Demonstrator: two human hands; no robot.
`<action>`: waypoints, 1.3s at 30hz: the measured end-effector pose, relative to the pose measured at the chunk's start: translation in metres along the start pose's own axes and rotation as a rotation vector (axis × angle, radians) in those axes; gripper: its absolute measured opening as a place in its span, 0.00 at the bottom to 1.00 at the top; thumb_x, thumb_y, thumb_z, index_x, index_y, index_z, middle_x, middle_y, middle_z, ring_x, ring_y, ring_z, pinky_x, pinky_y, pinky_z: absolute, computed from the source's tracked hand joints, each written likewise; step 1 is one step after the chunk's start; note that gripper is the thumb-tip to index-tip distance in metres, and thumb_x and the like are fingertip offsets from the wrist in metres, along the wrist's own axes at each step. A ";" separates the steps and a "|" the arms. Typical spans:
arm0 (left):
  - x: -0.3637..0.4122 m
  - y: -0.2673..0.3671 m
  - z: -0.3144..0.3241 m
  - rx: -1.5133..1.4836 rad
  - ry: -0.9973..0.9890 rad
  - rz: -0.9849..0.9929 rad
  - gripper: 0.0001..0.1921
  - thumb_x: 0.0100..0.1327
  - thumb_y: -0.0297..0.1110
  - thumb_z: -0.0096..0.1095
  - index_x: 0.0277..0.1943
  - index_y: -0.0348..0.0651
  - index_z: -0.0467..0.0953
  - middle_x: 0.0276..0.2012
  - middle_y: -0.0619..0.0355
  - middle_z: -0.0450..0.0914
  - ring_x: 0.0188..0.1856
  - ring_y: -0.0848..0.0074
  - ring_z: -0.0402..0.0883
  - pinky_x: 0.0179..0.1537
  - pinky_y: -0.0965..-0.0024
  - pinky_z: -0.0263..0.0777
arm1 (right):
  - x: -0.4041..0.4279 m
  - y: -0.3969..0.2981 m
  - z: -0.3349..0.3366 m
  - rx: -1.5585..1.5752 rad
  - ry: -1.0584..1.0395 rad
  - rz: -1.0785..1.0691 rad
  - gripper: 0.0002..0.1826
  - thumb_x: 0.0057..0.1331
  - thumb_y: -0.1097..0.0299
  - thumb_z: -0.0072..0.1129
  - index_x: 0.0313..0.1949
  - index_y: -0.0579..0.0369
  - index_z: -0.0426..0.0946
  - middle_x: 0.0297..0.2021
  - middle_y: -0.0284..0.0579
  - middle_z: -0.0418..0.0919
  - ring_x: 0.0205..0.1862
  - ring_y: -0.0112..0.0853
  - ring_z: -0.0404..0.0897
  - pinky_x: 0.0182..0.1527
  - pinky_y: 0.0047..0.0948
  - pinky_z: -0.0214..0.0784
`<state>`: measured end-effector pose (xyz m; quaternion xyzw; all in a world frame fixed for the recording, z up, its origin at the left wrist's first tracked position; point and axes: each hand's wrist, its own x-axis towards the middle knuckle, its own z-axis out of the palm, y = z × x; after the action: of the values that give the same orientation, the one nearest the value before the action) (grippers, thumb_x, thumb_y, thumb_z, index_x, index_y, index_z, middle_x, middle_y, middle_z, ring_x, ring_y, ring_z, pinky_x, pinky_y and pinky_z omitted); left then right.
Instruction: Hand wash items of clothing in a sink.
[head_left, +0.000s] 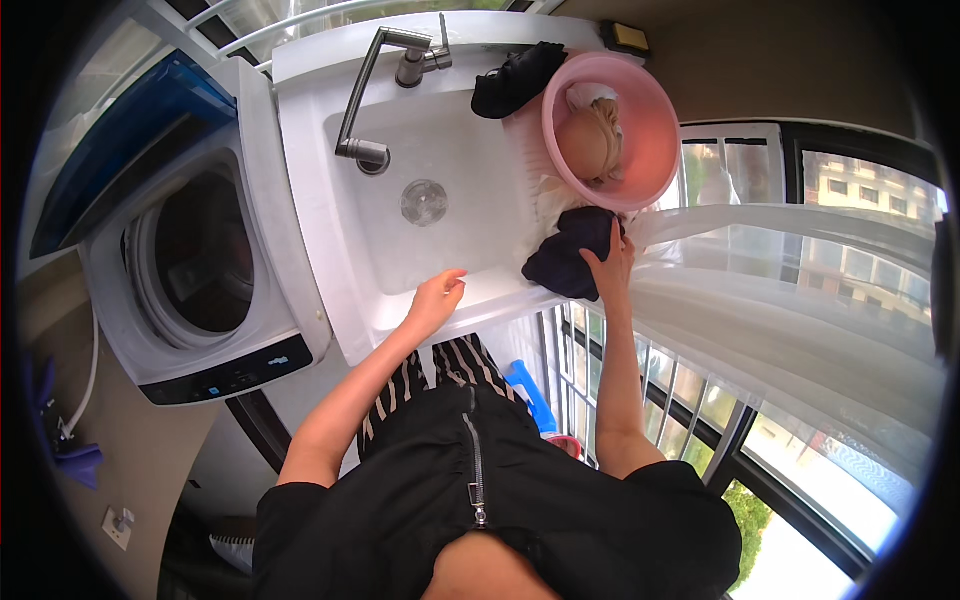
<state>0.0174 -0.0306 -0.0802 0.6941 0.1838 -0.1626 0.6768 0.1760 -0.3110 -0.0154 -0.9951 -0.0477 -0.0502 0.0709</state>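
My right hand (613, 262) rests on a dark navy cloth (570, 251) at the right front of a white laundry sink (465, 157); whether its fingers grip the fabric is unclear. Over the sink's front rim, my left hand (437, 300) holds nothing, its fingers loosely bent. A pink plastic basin (652, 135) stands on the sink's right side and holds beige and white garments (589, 139). Left of the basin lies a bunched black cloth (517, 81). Some whitish fabric (555, 196) shows between the basin and the navy cloth.
A metal faucet (360, 97) reaches over the sink above the drain (424, 203). At left stands a top-loading washing machine (202, 247) with its blue lid (135, 150) raised. A yellow sponge (628, 37) sits at the back right corner. Sheer curtains (765, 292) hang at right.
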 end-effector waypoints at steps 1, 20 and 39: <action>0.004 0.008 0.005 -0.004 -0.066 -0.009 0.16 0.63 0.31 0.52 0.53 0.36 0.72 0.43 0.47 0.80 0.47 0.66 0.80 0.49 0.68 0.71 | -0.001 0.010 0.008 -0.005 0.007 0.003 0.24 0.50 0.65 0.68 0.48 0.54 0.76 0.49 0.51 0.71 0.51 0.46 0.71 0.53 0.44 0.63; 0.059 -0.022 -0.029 -0.610 0.462 -0.124 0.26 0.67 0.47 0.53 0.63 0.43 0.62 0.44 0.58 0.77 0.45 0.80 0.75 0.49 0.76 0.66 | 0.041 -0.165 0.072 0.351 -0.257 -0.194 0.22 0.69 0.52 0.43 0.33 0.59 0.74 0.23 0.60 0.74 0.26 0.56 0.73 0.29 0.48 0.63; 0.212 -0.090 -0.053 0.848 0.604 0.154 0.34 0.58 0.39 0.58 0.67 0.54 0.56 0.70 0.53 0.47 0.70 0.49 0.44 0.61 0.33 0.43 | 0.050 -0.205 0.269 0.120 -0.376 -0.481 0.30 0.62 0.54 0.51 0.64 0.33 0.59 0.69 0.47 0.45 0.69 0.52 0.42 0.61 0.71 0.36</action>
<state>0.1601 0.0314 -0.2582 0.9345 0.2372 0.0350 0.2630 0.2299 -0.0654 -0.2470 -0.9411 -0.2971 0.1225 0.1057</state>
